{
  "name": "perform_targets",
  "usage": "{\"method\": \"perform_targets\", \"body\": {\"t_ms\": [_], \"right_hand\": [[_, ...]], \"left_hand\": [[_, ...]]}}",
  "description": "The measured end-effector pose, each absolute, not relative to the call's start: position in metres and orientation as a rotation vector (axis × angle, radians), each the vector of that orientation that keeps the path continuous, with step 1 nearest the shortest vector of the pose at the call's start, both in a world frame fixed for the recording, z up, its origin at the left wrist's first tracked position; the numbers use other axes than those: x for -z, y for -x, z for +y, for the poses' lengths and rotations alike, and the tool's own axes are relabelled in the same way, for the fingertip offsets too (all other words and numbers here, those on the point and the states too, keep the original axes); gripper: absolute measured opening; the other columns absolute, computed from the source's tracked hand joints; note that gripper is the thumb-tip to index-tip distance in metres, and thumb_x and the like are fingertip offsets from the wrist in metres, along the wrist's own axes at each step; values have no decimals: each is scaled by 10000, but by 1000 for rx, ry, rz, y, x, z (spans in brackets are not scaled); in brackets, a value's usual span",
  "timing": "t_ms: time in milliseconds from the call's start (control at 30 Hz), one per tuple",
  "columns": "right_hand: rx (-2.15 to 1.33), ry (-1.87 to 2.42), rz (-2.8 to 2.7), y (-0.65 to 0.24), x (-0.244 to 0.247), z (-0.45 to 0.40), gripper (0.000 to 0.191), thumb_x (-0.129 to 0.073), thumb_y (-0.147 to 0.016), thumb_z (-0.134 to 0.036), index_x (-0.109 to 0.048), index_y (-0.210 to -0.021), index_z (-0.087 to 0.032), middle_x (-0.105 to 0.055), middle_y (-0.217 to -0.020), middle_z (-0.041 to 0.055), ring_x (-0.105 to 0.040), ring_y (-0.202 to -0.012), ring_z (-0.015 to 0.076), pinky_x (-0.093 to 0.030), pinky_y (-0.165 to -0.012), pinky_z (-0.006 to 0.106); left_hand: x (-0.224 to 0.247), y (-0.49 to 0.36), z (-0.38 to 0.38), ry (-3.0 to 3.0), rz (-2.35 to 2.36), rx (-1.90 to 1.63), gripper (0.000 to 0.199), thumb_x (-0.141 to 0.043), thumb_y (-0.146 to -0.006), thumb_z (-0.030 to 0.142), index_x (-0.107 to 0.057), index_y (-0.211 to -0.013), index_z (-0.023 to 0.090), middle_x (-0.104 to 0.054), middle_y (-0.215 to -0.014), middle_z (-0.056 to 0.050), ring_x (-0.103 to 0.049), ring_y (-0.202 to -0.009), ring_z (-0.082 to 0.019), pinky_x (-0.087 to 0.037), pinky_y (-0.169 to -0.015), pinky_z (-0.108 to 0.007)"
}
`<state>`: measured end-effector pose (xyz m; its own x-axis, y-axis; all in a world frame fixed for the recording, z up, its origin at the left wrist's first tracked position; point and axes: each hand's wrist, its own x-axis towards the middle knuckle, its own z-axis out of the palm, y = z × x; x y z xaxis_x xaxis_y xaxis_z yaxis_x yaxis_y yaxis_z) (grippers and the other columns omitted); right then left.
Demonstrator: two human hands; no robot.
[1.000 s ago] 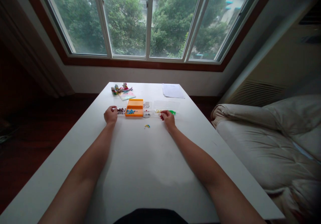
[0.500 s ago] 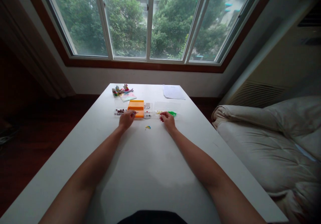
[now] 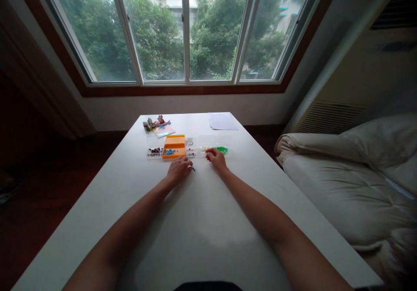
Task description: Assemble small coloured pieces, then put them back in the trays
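Observation:
My left hand (image 3: 179,169) is low over the table, just in front of an orange open box (image 3: 174,145) that holds small blue pieces (image 3: 169,151). Its curled fingers cover most of a small pile, with a blue-green bit (image 3: 193,169) showing beside the fingertips; whether they grip anything is hidden. My right hand (image 3: 215,158) has its fingers pinched at the front of a clear tray with green pieces (image 3: 222,149) and pale yellow pieces (image 3: 206,149). What is between those fingertips is too small to make out. Dark brown pieces (image 3: 155,151) lie left of the orange box.
Small colourful figures (image 3: 156,123) stand at the white table's (image 3: 202,221) back left, beside a shiny pale card (image 3: 164,130). White paper sheets (image 3: 223,121) lie at the back right. A cushioned sofa (image 3: 342,186) is beyond the table's right edge, and a window is behind.
My left hand has moved from the orange box toward me and right, onto the small pile, uncovering the blue pieces. My right hand has stayed nearly in place. The view has shifted slightly.

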<state>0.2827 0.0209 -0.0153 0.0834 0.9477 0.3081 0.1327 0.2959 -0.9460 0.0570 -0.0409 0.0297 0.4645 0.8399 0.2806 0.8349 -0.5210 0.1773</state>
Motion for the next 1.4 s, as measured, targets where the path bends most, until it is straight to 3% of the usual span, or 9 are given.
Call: {"method": "perform_targets", "body": {"t_ms": [667, 933, 1400], "right_hand": [[-833, 1137, -1386, -282, 10, 16, 233, -544, -751, -347, -650, -887, -191, -661, -702, 11, -615, -642, 159, -483, -614, 269], [-837, 1145, -1394, -280, 9, 14, 241, -553, -750, -359, -658, -889, -193, -664, -701, 9, -620, -651, 160, -489, -627, 270], [-737, 1181, -1546, -280, 8, 12, 216, -529, -804, -305, -682, -916, -200, -669, -717, 6, -611, -661, 161, -472, -650, 275]], "left_hand": [[-27, -60, -41, -2627, 1420, -635, 127, -578, -877, 202, -703, -865, 226, -673, -964, -75, -586, -944, -224, -460, -809, -333], [-12, -34, -16, -2239, 1594, -1025, 135, -517, -891, 243, -642, -936, 215, -673, -839, -26, -609, -731, -167, -457, -697, -287], [7, 6, 20, -1531, 1592, -1564, 173, -536, -867, 335, -591, -959, 199, -630, -802, -9, -601, -684, -128, -480, -619, -224]]}}
